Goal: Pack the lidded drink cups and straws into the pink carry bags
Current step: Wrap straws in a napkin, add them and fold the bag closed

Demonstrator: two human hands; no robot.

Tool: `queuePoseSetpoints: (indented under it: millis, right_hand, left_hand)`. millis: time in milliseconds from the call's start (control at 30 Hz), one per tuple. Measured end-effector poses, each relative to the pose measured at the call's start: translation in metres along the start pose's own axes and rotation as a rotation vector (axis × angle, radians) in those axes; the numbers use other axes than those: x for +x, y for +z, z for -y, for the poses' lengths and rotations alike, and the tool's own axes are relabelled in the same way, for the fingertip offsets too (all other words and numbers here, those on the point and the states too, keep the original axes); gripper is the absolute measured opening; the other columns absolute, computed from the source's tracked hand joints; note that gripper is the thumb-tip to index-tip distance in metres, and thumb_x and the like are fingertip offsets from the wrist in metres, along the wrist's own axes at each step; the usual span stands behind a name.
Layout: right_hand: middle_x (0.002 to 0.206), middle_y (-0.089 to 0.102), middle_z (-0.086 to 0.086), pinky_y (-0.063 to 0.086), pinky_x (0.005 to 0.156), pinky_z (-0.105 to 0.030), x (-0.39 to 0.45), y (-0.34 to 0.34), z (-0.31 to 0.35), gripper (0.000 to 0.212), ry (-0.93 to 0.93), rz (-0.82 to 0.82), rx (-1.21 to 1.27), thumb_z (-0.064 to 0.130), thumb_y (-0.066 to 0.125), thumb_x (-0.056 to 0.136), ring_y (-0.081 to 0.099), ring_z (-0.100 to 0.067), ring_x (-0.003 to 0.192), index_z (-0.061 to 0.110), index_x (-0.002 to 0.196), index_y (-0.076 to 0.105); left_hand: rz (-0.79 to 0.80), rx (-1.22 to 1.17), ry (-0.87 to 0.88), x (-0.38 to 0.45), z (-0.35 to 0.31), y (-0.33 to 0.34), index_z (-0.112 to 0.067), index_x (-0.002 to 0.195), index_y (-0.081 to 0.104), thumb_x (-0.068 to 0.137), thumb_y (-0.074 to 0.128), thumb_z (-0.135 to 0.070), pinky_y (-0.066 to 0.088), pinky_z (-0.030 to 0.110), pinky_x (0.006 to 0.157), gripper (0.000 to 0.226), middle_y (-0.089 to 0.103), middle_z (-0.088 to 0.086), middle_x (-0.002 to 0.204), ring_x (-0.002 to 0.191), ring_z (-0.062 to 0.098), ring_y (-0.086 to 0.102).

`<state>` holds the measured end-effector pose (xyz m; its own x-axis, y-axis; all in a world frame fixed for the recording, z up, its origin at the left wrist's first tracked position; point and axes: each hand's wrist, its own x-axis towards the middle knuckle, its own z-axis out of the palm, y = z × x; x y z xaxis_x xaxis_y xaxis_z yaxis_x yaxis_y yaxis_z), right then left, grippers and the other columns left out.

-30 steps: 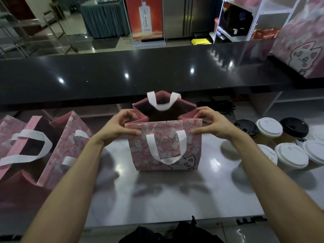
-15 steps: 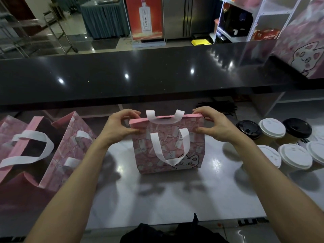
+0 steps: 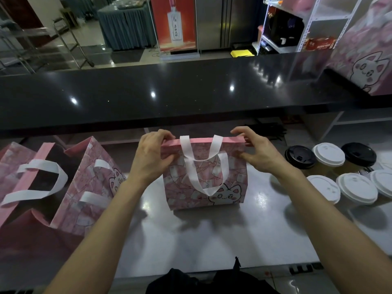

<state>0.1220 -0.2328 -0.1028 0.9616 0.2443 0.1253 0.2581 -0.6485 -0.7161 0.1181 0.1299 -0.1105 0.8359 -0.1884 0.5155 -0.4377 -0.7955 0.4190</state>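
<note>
I see both hands pinching pink bag (image 3: 204, 177) top shut, L hand (image 3: 153, 154) at left corner, R hand (image 3: 257, 151) at right; bag upright mid desk (image 3: 201, 240), lidded cups (image 3: 339, 172) by right edge.

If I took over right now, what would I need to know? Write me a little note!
Left hand pinches the top left corner of the middle pink bag; right hand pinches the top right corner. The bag stands on the counter, its top pressed flat shut.
Two more bags stand open at the left.
Seven lidded cups wait at the right, none packed as far as can be seen. Dark sticks, maybe straws, lie behind.
Left: open a bag, load cups and straws.
</note>
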Motion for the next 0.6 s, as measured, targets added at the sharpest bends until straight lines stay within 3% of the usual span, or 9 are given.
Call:
queuePoseSetpoints:
  millis: [100, 200, 367, 433, 500, 600]
  right_hand:
    - [0.136, 0.053, 0.014, 0.061, 0.093, -0.051, -0.004, 0.007, -0.001, 0.056, -0.068, -0.050, -0.131, 0.024, 0.079, 0.098, 0.064, -0.021, 0.113, 0.052, 0.133, 0.044]
    - [0.132, 0.054, 0.016, 0.061, 0.085, -0.050, -0.004, 0.009, -0.003, 0.053, -0.065, -0.048, -0.181, 0.021, 0.074, 0.100, 0.065, -0.024, 0.106, 0.053, 0.128, 0.043]
    - [0.124, 0.062, 0.013, 0.051, 0.077, -0.020, 0.000, 0.009, -0.007, 0.062, -0.004, -0.037, -0.078, 0.022, 0.080, 0.098, 0.068, -0.008, 0.105, 0.058, 0.128, 0.040]
    - [0.124, 0.064, 0.014, 0.055, 0.081, -0.019, 0.001, 0.009, -0.006, 0.059, 0.030, -0.032, 0.033, 0.023, 0.081, 0.097, 0.067, -0.004, 0.110, 0.056, 0.132, 0.048]
    - [0.122, 0.068, 0.014, 0.061, 0.089, -0.029, 0.002, 0.009, -0.009, 0.042, 0.054, -0.059, 0.119, 0.023, 0.080, 0.098, 0.069, -0.010, 0.116, 0.046, 0.126, 0.061]
    - [0.123, 0.071, 0.015, 0.060, 0.100, -0.035, 0.001, 0.011, -0.012, 0.028, 0.041, -0.101, 0.148, 0.019, 0.072, 0.103, 0.067, -0.012, 0.121, 0.038, 0.123, 0.068]
  left_hand:
    - [-0.022, 0.030, 0.050, -0.005, 0.006, 0.002, -0.023, 0.109, 0.067, 0.081, 0.094, -0.024, 0.050, 0.044, 0.105, 0.039, 0.070, -0.008, 0.118, 0.115, 0.016, 0.061]
    - [0.022, -0.036, 0.015, -0.006, 0.012, -0.003, -0.028, 0.109, 0.065, 0.081, 0.093, -0.025, 0.055, 0.035, 0.101, 0.040, 0.066, -0.010, 0.127, 0.119, 0.013, 0.061]
    - [0.087, -0.344, -0.212, -0.006, 0.012, -0.010, -0.041, 0.133, 0.056, 0.087, 0.086, -0.015, 0.053, 0.014, 0.100, 0.061, 0.070, -0.016, 0.125, 0.120, 0.003, 0.066]
    - [0.075, -0.372, -0.269, -0.004, 0.011, -0.007, -0.036, 0.130, 0.065, 0.088, 0.084, -0.007, 0.057, 0.024, 0.104, 0.054, 0.072, -0.016, 0.122, 0.118, 0.004, 0.067]
    - [0.045, -0.390, -0.334, -0.002, 0.013, -0.004, -0.033, 0.116, 0.075, 0.089, 0.083, -0.005, 0.058, 0.042, 0.106, 0.040, 0.076, -0.013, 0.117, 0.116, 0.013, 0.068]
    - [0.022, -0.404, -0.390, 0.000, 0.016, -0.001, -0.034, 0.106, 0.078, 0.088, 0.084, -0.007, 0.060, 0.052, 0.095, 0.033, 0.076, -0.009, 0.109, 0.104, 0.020, 0.067]
